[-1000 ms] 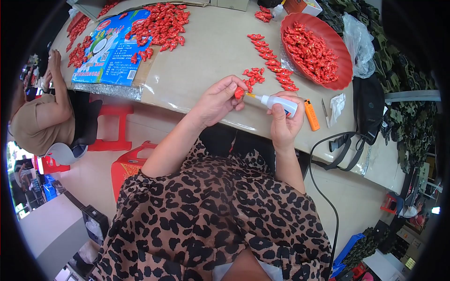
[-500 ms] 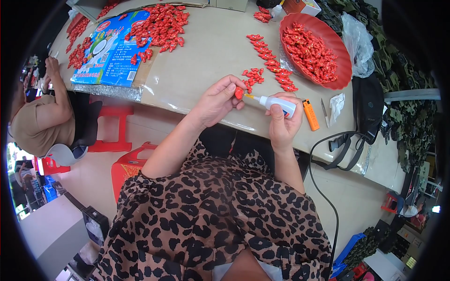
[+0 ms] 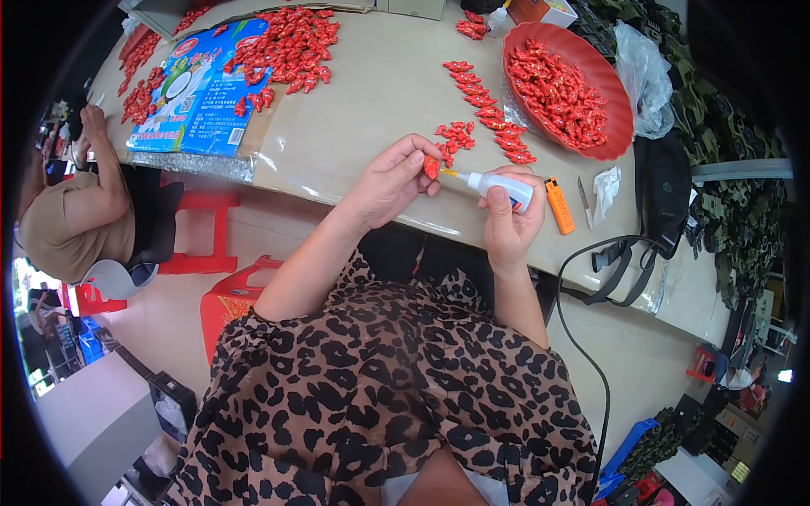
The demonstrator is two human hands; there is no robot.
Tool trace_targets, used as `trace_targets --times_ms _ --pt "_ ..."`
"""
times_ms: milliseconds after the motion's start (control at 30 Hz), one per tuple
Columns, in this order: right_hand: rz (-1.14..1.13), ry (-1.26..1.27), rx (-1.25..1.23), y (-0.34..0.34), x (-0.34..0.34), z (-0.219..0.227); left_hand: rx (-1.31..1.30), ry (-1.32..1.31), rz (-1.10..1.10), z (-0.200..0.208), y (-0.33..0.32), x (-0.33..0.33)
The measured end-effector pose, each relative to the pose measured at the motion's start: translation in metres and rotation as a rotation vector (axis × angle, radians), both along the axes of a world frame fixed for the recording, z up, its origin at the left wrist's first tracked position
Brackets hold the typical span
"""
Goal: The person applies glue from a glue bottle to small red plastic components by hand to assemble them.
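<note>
Between the fingertips of my left hand (image 3: 390,181) is a small red figure-like piece (image 3: 431,168), held just over the table's near edge. My right hand (image 3: 514,221) is wrapped round a small white squeeze bottle (image 3: 504,191). Its yellowish nozzle (image 3: 454,174) points left, with the tip at or very near the red piece; whether they touch I cannot tell. Just beyond my hands lies a small cluster of red pieces (image 3: 456,137). A slanting row of larger red pieces (image 3: 480,100) runs away from me to the right of it.
A red scalloped bowl (image 3: 618,126) heaped with red pieces stands at the right. Nearer are an orange lighter (image 3: 559,207), a thin blade (image 3: 584,202), crumpled tissue (image 3: 605,190) and a black bag (image 3: 662,194). Flattened blue cardboard (image 3: 202,114) carries more pieces. Another person (image 3: 80,202) sits at the left.
The red piece has tilted slightly in my left fingers, and the nozzle has shifted a little against it. Otherwise both hands keep their places.
</note>
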State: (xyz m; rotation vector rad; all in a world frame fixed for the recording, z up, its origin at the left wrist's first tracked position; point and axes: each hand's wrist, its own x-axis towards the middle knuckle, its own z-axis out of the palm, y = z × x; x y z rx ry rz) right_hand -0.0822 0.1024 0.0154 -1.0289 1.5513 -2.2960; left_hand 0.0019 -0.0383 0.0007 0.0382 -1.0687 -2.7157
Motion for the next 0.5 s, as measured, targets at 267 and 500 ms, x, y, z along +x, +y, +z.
trace_targets --times_ms 267,500 --pt "-0.011 -0.007 -0.002 -0.001 0.0008 -0.0003 0.003 0.0 -0.002 -0.0003 -0.0008 -0.0004" --pt "-0.014 -0.028 0.003 -0.0001 0.0 -0.0005 0.002 -0.005 0.002 -0.0017 -0.0006 -0.0008"
